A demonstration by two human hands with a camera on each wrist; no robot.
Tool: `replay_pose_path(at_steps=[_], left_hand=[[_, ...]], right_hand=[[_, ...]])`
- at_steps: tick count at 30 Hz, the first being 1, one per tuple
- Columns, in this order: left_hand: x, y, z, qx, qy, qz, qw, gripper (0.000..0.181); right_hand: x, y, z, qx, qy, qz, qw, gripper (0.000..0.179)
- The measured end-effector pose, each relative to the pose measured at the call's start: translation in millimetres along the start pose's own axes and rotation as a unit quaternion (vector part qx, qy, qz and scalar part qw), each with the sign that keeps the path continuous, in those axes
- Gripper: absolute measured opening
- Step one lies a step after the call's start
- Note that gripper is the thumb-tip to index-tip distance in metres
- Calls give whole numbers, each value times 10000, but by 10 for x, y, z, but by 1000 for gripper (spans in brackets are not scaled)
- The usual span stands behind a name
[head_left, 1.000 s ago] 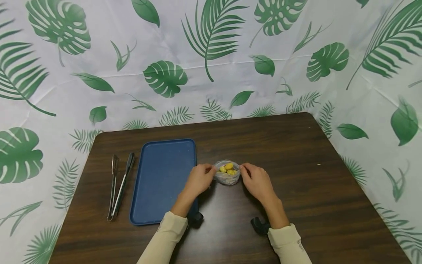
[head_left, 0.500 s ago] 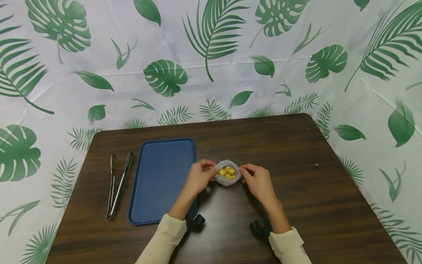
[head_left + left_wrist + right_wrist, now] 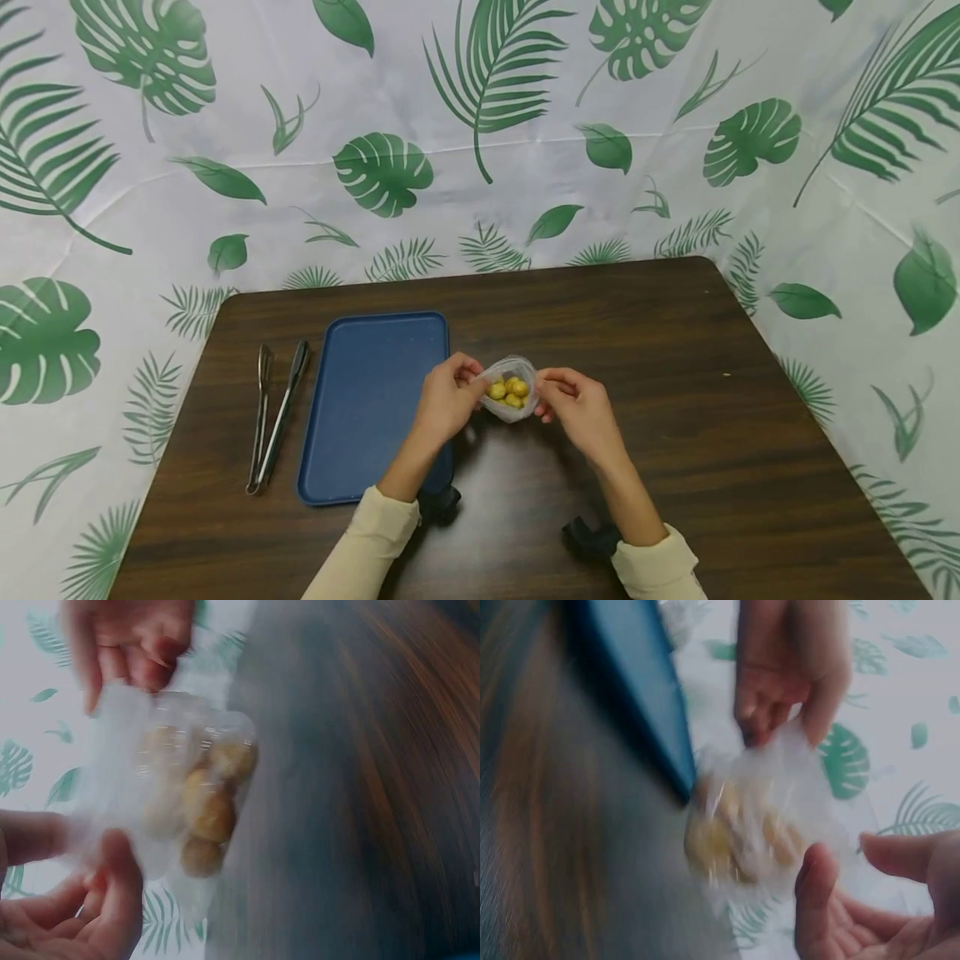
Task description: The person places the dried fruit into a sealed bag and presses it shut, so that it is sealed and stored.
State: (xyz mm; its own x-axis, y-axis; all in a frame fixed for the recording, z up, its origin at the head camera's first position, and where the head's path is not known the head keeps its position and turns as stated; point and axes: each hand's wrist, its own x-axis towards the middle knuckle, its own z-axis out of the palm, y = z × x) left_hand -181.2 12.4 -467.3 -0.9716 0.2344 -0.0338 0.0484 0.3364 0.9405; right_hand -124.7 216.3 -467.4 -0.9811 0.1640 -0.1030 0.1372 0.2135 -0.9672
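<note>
A clear plastic bag (image 3: 512, 416) is held up between the two hands, its mouth spread toward the head camera. Several rounded yellow pieces (image 3: 516, 386) sit inside; through the plastic in the left wrist view, a yellow-brown piece (image 3: 210, 806) shows, but blur hides what kind of food or item they are. My left hand (image 3: 444, 400) pinches the bag's left rim between thumb and fingers. On the opposite side, my right hand (image 3: 581, 408) pinches the right rim. In both wrist views the filled bottom of the bag hangs close over the dark table.
Left of the bag lies a blue tray (image 3: 375, 400) on the brown wooden table (image 3: 712, 433); the left forearm crosses its lower right corner. Metal tongs (image 3: 276, 425) rest farther left, arms spread. A leaf-patterned cloth (image 3: 525, 100) hangs behind the table.
Both hands have shifted slightly left with the bag. Its mouth has tipped toward the head camera, showing more of the yellow pieces. The tray and tongs stay in place.
</note>
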Motion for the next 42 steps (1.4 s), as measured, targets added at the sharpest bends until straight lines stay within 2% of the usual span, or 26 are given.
replay_pose_path(at_steps=[2, 4, 5, 7, 9, 11, 13, 14, 18, 19, 21, 23, 26, 27, 28, 30, 32, 34, 36, 38, 40, 42], left_hand=[[-4, 17, -13, -514, -202, -125, 9984, 12], [-15, 28, -18, -549, -230, -207, 9980, 13], [-22, 32, -14, -328, -159, -181, 9992, 13], [-33, 43, 6, 412, 91, 27, 9991, 13], [-42, 52, 37, 1386, 382, 294, 9892, 12], [-42, 61, 61, 2211, 568, 533, 9721, 11], [-31, 59, 59, 2589, 569, 665, 9619, 12], [-25, 55, 45, 2615, 465, 663, 9618, 11], [-18, 71, -79, 1862, -191, 431, 9814, 14], [-23, 82, -102, 1695, -289, 351, 9845, 16], [-39, 101, -114, 1628, -302, 370, 9855, 18], [-55, 111, -84, 2026, -105, 540, 9777, 19], [-68, 98, -30, 2726, 170, 828, 9584, 17], [-72, 94, -30, 2763, 141, 862, 9571, 17], [-71, 86, -42, 2716, 81, 891, 9582, 18], [-66, 70, -100, 2154, -172, 817, 9729, 22], [-63, 51, -190, 1321, -547, 655, 9876, 28], [-65, 31, -285, 366, -946, 484, 9937, 36], [-68, 10, -357, -301, -1195, 427, 9915, 41], [-76, 5, -398, -685, -1223, 456, 9891, 41], [-81, 3, -409, -718, -939, 609, 9911, 34], [-91, 14, -406, -613, -586, 788, 9933, 25]], right_hand=[[18, -21, -11, 231, -26, 264, 9994, 25], [28, -21, -1, 24, 37, 404, 9992, 22], [26, -19, 15, -214, 114, 408, 9989, 21], [8, -16, 72, -919, 303, 284, 9949, 17], [-18, -12, 148, -1788, 560, -56, 9823, 14], [-48, -13, 221, -2504, 840, -458, 9634, 12], [-67, -11, 263, -2920, 1059, -810, 9471, 12], [-71, -15, 267, -2983, 1103, -883, 9440, 12], [-59, -7, 168, -2506, 768, -569, 9634, 18], [-53, -4, 141, -2380, 681, -448, 9679, 19], [-42, 2, 115, -2239, 598, -285, 9724, 20], [-36, 4, 133, -2317, 660, -305, 9701, 20], [-45, -9, 190, -2664, 845, -455, 9591, 17], [-49, -18, 199, -2705, 861, -487, 9576, 17], [-50, -19, 199, -2682, 841, -471, 9585, 17], [-44, -28, 171, -2258, 670, -346, 9713, 17], [-28, -31, 109, -1405, 329, -65, 9895, 18], [-6, -25, 25, -397, -77, 240, 9989, 20], [3, -27, -66, 473, -507, 418, 9967, 26], [0, -30, -149, 928, -912, 380, 9908, 33], [-15, -41, -217, 1099, -1252, 158, 9859, 40], [-36, -58, -254, 1003, -1387, -190, 9851, 41]])
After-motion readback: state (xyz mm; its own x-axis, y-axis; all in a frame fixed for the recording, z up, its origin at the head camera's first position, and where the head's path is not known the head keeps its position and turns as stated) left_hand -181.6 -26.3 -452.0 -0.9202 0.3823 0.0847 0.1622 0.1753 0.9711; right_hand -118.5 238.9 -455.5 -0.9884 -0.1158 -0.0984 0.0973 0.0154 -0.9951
